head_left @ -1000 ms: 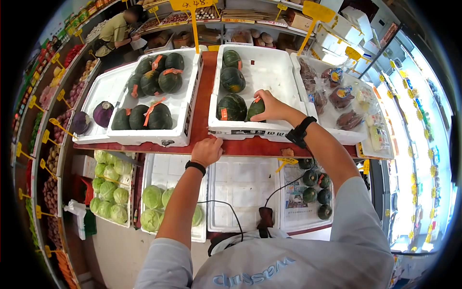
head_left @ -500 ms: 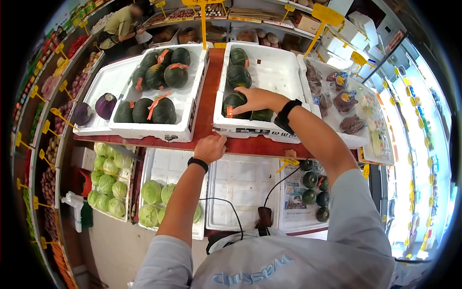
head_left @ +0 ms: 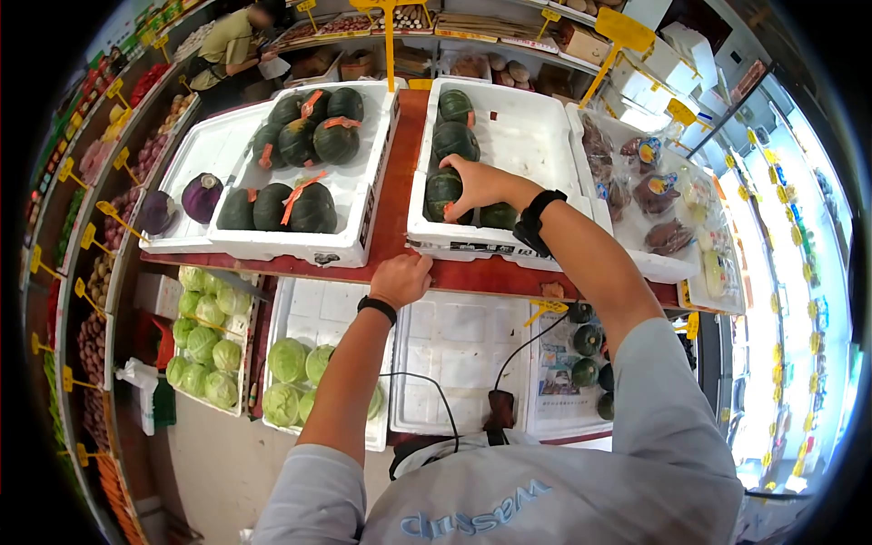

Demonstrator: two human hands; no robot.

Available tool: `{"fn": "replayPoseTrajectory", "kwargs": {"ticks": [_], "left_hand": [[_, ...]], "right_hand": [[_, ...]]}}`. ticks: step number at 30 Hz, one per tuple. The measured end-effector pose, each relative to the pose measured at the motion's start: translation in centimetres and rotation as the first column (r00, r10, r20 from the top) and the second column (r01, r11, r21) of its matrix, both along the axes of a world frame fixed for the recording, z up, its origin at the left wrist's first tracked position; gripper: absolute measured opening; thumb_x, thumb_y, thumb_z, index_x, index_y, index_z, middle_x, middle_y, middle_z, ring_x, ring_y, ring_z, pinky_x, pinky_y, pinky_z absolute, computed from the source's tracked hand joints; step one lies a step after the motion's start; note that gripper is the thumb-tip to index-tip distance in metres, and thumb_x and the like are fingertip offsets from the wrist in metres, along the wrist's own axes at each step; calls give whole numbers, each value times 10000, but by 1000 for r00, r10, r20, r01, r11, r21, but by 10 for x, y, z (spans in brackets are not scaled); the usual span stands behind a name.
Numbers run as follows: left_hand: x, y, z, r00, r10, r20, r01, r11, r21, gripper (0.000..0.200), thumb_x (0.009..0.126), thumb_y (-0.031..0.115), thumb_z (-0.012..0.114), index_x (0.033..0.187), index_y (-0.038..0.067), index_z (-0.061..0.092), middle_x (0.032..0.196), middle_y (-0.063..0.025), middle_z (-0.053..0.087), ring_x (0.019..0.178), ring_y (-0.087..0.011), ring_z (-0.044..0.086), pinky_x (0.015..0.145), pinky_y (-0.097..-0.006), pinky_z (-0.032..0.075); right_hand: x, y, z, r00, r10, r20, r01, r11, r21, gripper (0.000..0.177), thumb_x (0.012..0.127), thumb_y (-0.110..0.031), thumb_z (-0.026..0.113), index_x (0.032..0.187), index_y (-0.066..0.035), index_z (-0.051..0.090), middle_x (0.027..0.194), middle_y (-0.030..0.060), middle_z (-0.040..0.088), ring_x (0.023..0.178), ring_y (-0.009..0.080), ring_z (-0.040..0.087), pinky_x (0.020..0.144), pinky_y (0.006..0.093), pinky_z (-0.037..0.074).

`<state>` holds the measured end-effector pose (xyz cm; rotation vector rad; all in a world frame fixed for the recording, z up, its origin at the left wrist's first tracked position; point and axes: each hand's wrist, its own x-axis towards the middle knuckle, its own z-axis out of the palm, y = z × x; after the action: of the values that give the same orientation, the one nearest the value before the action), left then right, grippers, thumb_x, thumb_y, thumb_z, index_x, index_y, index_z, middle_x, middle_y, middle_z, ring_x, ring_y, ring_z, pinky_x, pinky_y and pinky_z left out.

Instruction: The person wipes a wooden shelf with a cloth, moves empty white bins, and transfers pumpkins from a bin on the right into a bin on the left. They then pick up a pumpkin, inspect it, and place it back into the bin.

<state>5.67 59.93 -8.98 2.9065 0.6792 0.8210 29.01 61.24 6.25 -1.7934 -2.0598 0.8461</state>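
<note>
My right hand [head_left: 481,189] is curved over a dark green squash [head_left: 442,192] at the near left corner of a white foam box [head_left: 568,163], thumb and fingers on its right side. Another squash [head_left: 498,215] lies right beside it, partly under my hand. Two more squashes [head_left: 456,141] stand behind along the box's left wall. My left hand [head_left: 401,279] rests with curled fingers on the red table edge [head_left: 318,271], just in front of the box's corner; whether anything is in it is hidden.
A left foam box [head_left: 350,213] holds several squashes with orange bands, beside purple eggplants [head_left: 202,197]. Bagged produce [head_left: 656,193] sits at right. Cabbages [head_left: 287,360] and an empty-looking tray [head_left: 459,363] are below. A person [head_left: 227,45] stands at the back left.
My right thumb has shifted slightly on the squash, and the orange band at its left side no longer shows. The whole view has moved slightly; my left hand stays at the table edge.
</note>
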Motion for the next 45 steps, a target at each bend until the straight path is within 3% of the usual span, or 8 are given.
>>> {"fn": "replayPoseTrajectory", "kwargs": {"ticks": [8, 10, 16, 24, 31, 34, 39, 45], "left_hand": [[0, 0, 2, 1000, -10, 19, 10, 1000, -6, 112, 696, 141, 594, 784, 101, 537, 650, -69, 580, 635, -262, 605, 521, -401, 494], [0, -1, 0, 999, -20, 26, 20, 1000, -12, 114, 697, 140, 593, 789, 101, 539, 650, -69, 580, 637, -263, 606, 523, -404, 495], [1, 1, 1, 1000, -5, -29, 5, 1000, -10, 127, 713, 163, 600, 813, 102, 553, 681, -68, 600, 666, -257, 610, 554, -399, 504], [1, 0, -1, 1000, -4, -9, 4, 1000, 14, 130, 701, 158, 602, 803, 103, 543, 659, -72, 592, 648, -259, 606, 538, -394, 506], [2, 0, 0, 1000, 10, -8, -10, 1000, 28, 132, 692, 151, 605, 797, 106, 539, 650, -68, 584, 636, -258, 603, 526, -393, 505], [2, 1, 0, 1000, 1, 5, -1, 1000, 30, 130, 691, 149, 604, 795, 106, 538, 647, -67, 581, 629, -259, 601, 521, -396, 503], [2, 0, 0, 1000, -1, 0, 1, 1000, 26, 128, 693, 149, 602, 796, 107, 539, 650, -64, 584, 630, -256, 600, 518, -398, 501], [2, -1, 3, 999, -16, 28, 15, 1000, 22, 129, 682, 123, 590, 797, 98, 540, 638, -72, 571, 610, -270, 587, 503, -395, 495]], "right_hand": [[22, -2, -3, 998, 6, 68, -14, 993, 121, 1026, 592, -447, 791, 1381, 10, 320, 1248, 249, 511, 1146, 293, 518, 937, 327, 426], [46, 0, -3, 978, 59, 199, -21, 981, -193, 1003, 597, -496, 770, 1356, 27, 375, 1252, 246, 518, 1128, 304, 536, 927, 330, 438], [62, -25, 17, 914, 53, 403, 105, 927, -360, 891, 496, -403, 811, 1221, -33, 447, 1123, 175, 583, 997, 309, 587, 793, 387, 479], [95, -40, -10, 900, 209, 384, 13, 866, -500, 1111, 503, -246, 826, 1446, -197, 243, 1273, 174, 510, 1099, 339, 544, 839, 385, 476], [122, -39, -32, 955, 144, 260, 6, 864, -503, 1079, 484, -267, 842, 1413, -197, 299, 1237, 143, 519, 1008, 303, 568, 755, 415, 494], [111, -50, -19, 975, 109, 192, -15, 900, -436, 985, 490, -275, 849, 1340, -151, 366, 1168, 152, 527, 958, 300, 564, 759, 403, 484], [83, -54, -9, 995, -68, -79, 78, 988, 130, 860, 533, -238, 849, 1229, -65, 376, 1097, 158, 511, 1012, 275, 531, 862, 343, 441], [60, -40, -10, 999, -14, -36, 22, 971, 236, 852, 537, -292, 843, 1185, -30, 356, 1158, 196, 446, 1067, 321, 486, 903, 350, 421]]}}
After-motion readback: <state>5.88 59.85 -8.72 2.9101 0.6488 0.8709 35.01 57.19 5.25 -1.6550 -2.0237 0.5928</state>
